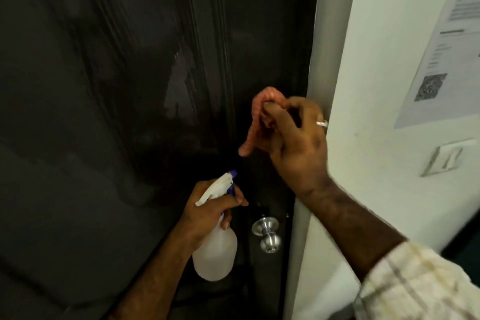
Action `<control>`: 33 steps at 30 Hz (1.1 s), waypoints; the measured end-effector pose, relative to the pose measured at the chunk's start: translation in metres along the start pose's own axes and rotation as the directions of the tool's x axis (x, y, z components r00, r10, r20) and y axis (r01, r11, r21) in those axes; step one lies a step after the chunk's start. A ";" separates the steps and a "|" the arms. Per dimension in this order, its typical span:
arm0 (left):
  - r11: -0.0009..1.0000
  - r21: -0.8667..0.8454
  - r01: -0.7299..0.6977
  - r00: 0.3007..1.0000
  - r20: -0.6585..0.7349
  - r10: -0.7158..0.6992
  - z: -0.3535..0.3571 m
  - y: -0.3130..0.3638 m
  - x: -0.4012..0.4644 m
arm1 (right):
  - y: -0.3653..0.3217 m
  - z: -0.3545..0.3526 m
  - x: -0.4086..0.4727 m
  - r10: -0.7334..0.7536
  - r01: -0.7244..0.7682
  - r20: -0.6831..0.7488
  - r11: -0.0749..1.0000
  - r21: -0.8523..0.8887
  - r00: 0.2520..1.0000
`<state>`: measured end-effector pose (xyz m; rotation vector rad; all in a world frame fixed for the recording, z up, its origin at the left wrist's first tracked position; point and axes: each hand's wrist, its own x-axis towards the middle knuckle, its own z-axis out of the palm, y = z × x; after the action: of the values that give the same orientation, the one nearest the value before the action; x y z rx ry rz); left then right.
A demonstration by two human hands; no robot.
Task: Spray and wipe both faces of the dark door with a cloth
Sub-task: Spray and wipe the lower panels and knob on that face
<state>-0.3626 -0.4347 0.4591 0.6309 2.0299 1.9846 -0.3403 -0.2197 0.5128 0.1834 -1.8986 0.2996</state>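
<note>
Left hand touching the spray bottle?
Touching. The head view shows the left hand gripping the spray bottle at its neck, fingers wrapped round it just under the white trigger head.

Pretty dim spot overall. Off to the right there's a white wall (368, 101) with a printed notice (441, 41) stuck on it, QR code near the bottom of the sheet. Below that sits a pale light switch (445, 157). A grey metal door frame (328, 41) runs up beside the wall.
</note>
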 end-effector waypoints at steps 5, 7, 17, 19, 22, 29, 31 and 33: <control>0.992 -0.020 0.127 0.992 -0.022 -0.127 -0.004 -0.040 -0.005 | 0.010 0.021 -0.115 -0.120 0.088 0.333 0.990 0.111 0.935; 0.986 -0.009 0.169 0.985 -0.016 -0.169 -0.008 -0.058 -0.013 | 0.019 0.018 -0.177 0.075 -0.136 0.486 0.987 0.091 0.870; 0.951 -0.038 0.307 0.950 0.067 -0.304 -0.035 -0.113 -0.023 | -0.059 0.050 -0.252 0.480 -0.382 0.569 0.877 -0.292 0.667; 0.955 -0.016 0.297 0.950 0.100 -0.294 -0.037 -0.116 -0.021 | -0.072 0.063 -0.254 0.589 -0.487 0.463 0.808 -0.331 0.663; 0.959 -0.016 0.282 0.949 0.153 -0.276 -0.036 -0.114 -0.020 | -0.080 0.076 -0.247 0.782 -0.755 0.243 0.620 -0.212 0.574; 0.946 -0.026 0.322 0.921 0.241 -0.306 -0.039 -0.121 -0.017 | -0.056 0.072 -0.233 0.653 -0.635 0.692 -0.682 0.362 -0.307; 0.937 -0.041 0.346 0.917 0.228 -0.329 -0.040 -0.126 -0.017 | -0.054 0.068 -0.222 0.642 -0.646 0.694 -0.687 0.333 -0.326; 0.934 -0.051 0.353 0.917 0.219 -0.334 -0.041 -0.130 -0.015 | -0.055 0.067 -0.209 0.825 -0.878 0.505 -0.416 0.237 -0.254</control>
<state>-0.3868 -0.4766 0.3310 0.4067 1.7745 1.7149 -0.3142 -0.2955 0.3014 -1.2312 -1.4020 2.1536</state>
